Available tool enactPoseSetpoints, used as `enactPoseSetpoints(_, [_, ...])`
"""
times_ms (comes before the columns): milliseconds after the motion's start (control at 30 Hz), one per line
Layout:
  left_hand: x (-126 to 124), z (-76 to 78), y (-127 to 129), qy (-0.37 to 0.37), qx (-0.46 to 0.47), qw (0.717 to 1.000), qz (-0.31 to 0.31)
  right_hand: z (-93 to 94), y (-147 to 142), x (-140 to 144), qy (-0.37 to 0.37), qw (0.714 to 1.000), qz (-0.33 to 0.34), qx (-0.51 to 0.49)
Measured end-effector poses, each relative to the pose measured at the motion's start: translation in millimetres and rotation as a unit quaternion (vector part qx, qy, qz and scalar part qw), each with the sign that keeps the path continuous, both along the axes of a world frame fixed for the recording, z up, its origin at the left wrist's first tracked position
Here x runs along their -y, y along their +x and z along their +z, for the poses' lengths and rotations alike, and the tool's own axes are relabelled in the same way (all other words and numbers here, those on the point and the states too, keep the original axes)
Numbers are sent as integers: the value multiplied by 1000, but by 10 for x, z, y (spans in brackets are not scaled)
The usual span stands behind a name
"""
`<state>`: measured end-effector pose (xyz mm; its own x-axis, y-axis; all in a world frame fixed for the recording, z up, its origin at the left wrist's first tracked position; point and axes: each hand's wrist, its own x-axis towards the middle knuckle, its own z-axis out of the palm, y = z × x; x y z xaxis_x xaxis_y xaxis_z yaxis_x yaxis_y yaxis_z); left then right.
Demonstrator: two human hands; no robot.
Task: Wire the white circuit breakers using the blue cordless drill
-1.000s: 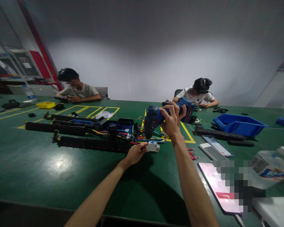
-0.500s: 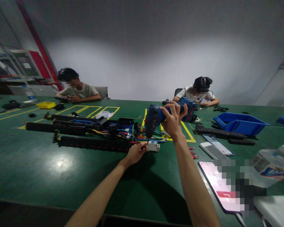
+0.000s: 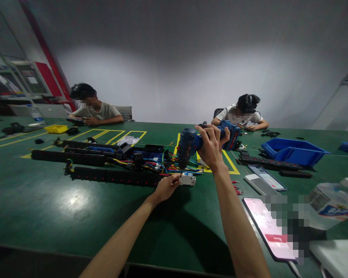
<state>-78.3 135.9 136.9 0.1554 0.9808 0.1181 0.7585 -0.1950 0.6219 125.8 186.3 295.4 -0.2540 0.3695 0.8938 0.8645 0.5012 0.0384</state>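
My right hand [image 3: 212, 148] is wrapped round the handle of a blue cordless drill [image 3: 187, 143], tipped so its chuck points down. The thin bit reaches the left part of a small white circuit breaker [image 3: 188, 179]; the exact contact point is too small to make out. Pinched in my left hand [image 3: 168, 186] is the left end of that breaker, beside the end of a long black power strip [image 3: 116, 175] with red marks. Behind it lie more black strips [image 3: 66, 157] and a bundle of coloured wires [image 3: 159, 165].
On the right are a blue bin [image 3: 292, 151], a black strip [image 3: 271, 162], phones [image 3: 271, 227], a plastic jar [image 3: 330, 204] and small red terminals [image 3: 237, 189]. A yellow tray [image 3: 56, 128] stands far left. Two people [image 3: 97, 110] sit across the green table [image 3: 60, 220].
The fingers of my right hand have shifted slightly on the drill, the index finger rising a little. The drill, the circuit breaker and my left hand look unmoved.
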Motion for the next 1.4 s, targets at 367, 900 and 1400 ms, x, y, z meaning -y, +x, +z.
enactPoseSetpoints(367, [-46,-37,-33,4,5,1000,-22,33,100,24,-31,999,-18,27])
enactPoseSetpoints(900, [-144,-175,-63,33,11,998,-48,69,43,89,-17,999,-17,41])
enactPoseSetpoints(1400, [-43,-28,-3,3,41,999,3,50,55,53,-3,999,-17,45])
